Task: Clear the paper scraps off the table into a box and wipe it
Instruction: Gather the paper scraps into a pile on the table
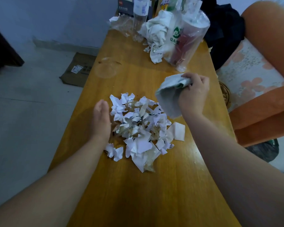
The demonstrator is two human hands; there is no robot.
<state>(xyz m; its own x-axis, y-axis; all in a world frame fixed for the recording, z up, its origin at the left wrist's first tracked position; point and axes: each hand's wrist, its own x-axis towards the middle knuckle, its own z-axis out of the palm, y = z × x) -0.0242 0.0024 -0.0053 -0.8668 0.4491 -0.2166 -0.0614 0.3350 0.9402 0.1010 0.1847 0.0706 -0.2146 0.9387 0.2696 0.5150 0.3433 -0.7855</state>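
Observation:
A heap of torn white paper scraps (138, 128) lies in the middle of the long wooden table (138, 194). My left hand (101, 120) stands on edge with flat fingers against the left side of the heap, holding nothing. My right hand (194, 94) is closed on a crumpled white cloth or paper wad (170, 94), held just above the table at the heap's right side. A folded white tissue (177, 131) lies by the heap's right edge. A flattened cardboard box (79, 69) lies on the floor left of the table.
At the table's far end stand a plastic bag with a cup (187, 38), crumpled white cloth (156, 33), a clear bottle (139, 15) and packets. A clear plastic lid (107, 68) lies left of centre. An orange sofa (269, 79) borders the right side.

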